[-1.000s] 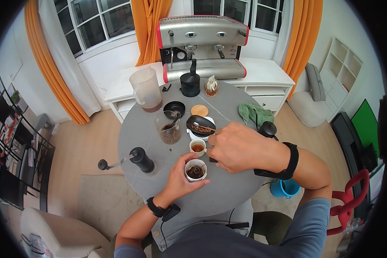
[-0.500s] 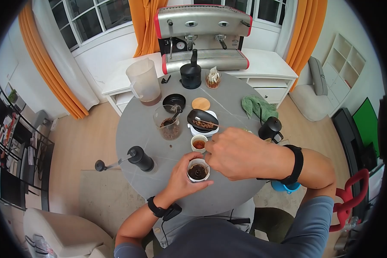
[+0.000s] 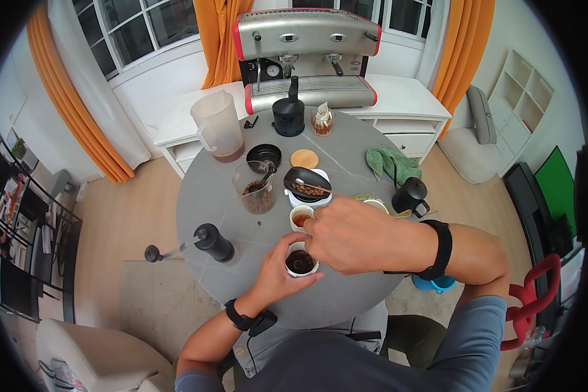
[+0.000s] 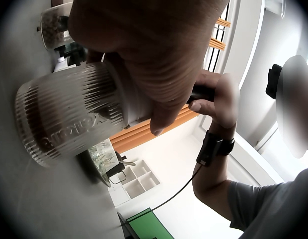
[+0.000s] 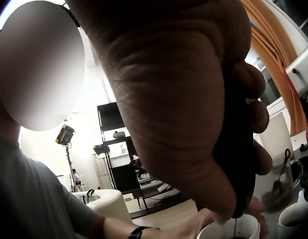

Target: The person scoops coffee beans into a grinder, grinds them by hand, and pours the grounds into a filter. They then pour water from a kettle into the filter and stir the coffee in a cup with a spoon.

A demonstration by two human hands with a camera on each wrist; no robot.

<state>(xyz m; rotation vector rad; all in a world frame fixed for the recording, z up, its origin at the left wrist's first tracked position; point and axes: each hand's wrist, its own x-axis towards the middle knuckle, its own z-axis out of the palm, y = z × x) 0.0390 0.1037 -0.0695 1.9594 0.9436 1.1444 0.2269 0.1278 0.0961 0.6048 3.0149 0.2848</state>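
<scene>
The left hand (image 3: pixel 276 271) is cupping the ribbed cup (image 3: pixel 300 261) steady on the bench (image 3: pixel 346 294) while the right hand (image 3: pixel 353 235) is gripping a dark stirrer (image 5: pixel 238 164) that should be kept upright and centred.

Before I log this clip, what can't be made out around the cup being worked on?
- Tool tip: in the head view the right hand covers it above the white cup; in the right wrist view only a thin stem enters the cup.
- Cup contents: dark, but too small to identify.
- Printed word on the cup, left wrist view: blurred and partly under the left hand.
- Neighbouring small cup: its near side is hidden by the right hand.
</scene>
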